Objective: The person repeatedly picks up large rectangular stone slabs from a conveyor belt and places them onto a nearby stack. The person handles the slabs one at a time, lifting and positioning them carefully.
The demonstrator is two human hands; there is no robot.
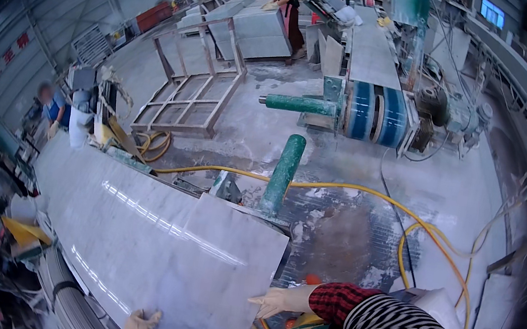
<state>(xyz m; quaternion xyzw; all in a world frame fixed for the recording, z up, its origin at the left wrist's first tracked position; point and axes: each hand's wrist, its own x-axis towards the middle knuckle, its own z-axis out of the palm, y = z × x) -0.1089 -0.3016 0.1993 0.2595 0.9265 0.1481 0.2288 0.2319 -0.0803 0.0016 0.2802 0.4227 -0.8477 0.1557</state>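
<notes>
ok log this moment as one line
left hand on slab near edge | right hand on slab right edge | both gloved | slab flat, glossy

A stone-cutting workshop: polished slabs (154,244) on benches, a roller machine (375,113), hoses (342,191) across a wet, dusty floor (452,194).
</notes>
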